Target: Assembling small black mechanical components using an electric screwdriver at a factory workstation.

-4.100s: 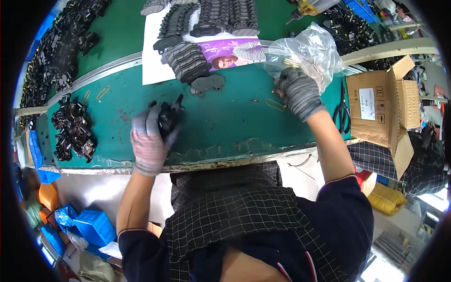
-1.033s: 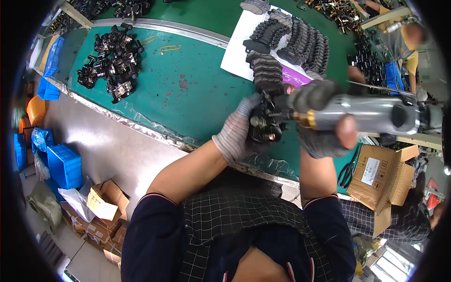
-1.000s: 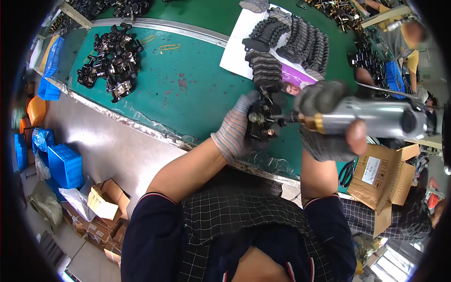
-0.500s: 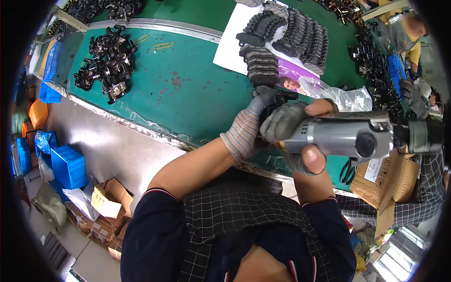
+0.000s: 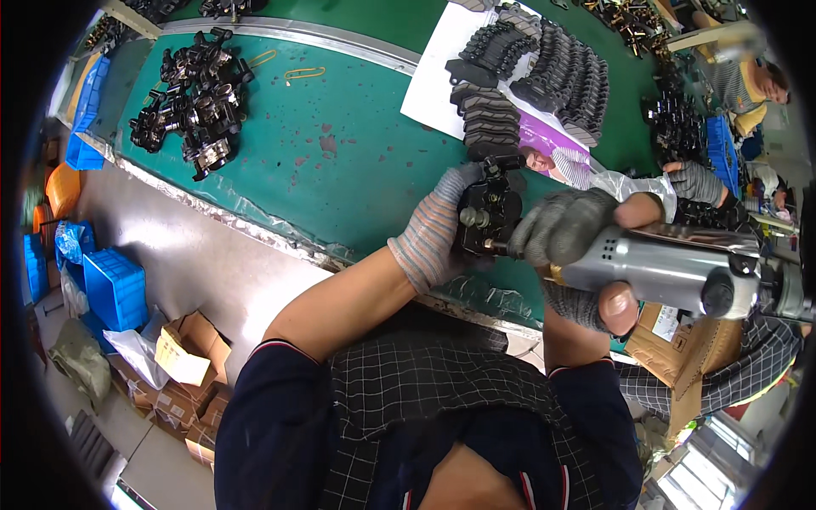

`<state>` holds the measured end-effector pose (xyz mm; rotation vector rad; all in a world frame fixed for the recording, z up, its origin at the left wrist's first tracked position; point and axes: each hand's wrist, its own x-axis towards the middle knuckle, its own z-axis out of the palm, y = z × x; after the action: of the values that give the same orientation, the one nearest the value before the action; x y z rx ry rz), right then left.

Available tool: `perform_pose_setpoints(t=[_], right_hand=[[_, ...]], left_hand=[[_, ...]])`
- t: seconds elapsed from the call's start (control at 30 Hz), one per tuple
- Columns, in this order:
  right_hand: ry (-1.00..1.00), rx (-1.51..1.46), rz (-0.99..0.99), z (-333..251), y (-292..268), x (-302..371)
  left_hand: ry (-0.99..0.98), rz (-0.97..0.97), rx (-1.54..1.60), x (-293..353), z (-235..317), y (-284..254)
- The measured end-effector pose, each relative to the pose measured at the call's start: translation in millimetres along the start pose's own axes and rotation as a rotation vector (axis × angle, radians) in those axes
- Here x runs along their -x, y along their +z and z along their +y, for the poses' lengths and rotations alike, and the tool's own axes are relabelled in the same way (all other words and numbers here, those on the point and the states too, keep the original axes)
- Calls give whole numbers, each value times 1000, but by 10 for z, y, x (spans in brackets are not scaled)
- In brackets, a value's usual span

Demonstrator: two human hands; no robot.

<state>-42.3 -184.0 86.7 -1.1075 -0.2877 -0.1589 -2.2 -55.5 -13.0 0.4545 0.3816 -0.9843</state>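
My left hand, in a striped knit glove, is closed around a black brake caliper above the front edge of the green bench. My right hand, in a grey glove with bare thumb and fingertip showing, grips a silver power screwdriver that lies level. The screwdriver's narrow tip points left and meets the lower right side of the caliper; whether it sits in a screw cannot be made out. Just beyond the caliper are stacked dark brake pads on a white and purple sheet.
More black calipers lie heaped at the bench's left, near a yellow loop. At right are a clear plastic bag, an open carton and another person's gloved hand. Blue crates and cartons stand on the left floor.
The screwdriver and my right hand have shifted right and slightly down. The caliper in my left hand now shows more of its face. At right, the other person's gloved hand has moved left.
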Motion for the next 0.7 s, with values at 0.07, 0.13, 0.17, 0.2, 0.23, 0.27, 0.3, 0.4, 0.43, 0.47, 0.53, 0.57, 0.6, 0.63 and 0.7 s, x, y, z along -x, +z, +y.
perform_pose_setpoints(t=[0.07,0.13,0.17,0.2,0.23,0.27,0.3,0.4,0.43,0.47,0.53,0.57,0.6,0.63,0.7], right_hand=[[80,39,88,35,-23,58],[32,-1,3,127,-71,-31],[-18,-43,-82,181,-93,-106],[-64,-92,-170,230,-106,-130],[-63,-103,-184,256,-115,-122],[-108,-52,-129,294,-142,-126],[-153,-5,-76,316,-162,-133],[-311,-160,-1,221,3,-358],[-321,-201,-29,153,11,-391],[-325,-148,5,60,-64,-428],[-320,-10,86,-156,-324,-414],[-313,61,128,-203,-419,-424],[-313,42,110,-192,-482,-435],[-310,94,157,-146,-546,-432],[-289,220,272,-54,-660,-422]], left_hand=[[16,-14,44,-5,-1,8],[17,12,24,34,42,23],[18,40,2,77,91,54],[24,73,-16,118,109,63],[40,79,-14,152,106,71],[26,77,3,173,112,83],[17,76,20,195,120,106],[99,68,-23,152,448,173],[134,39,-40,149,547,155],[165,10,-59,175,670,115],[364,144,-101,116,1240,29],[503,191,-56,31,1576,-55],[641,235,-6,-8,1929,-79],[749,295,-59,-5,2290,-127],[947,310,-280,-43,3097,-266]])
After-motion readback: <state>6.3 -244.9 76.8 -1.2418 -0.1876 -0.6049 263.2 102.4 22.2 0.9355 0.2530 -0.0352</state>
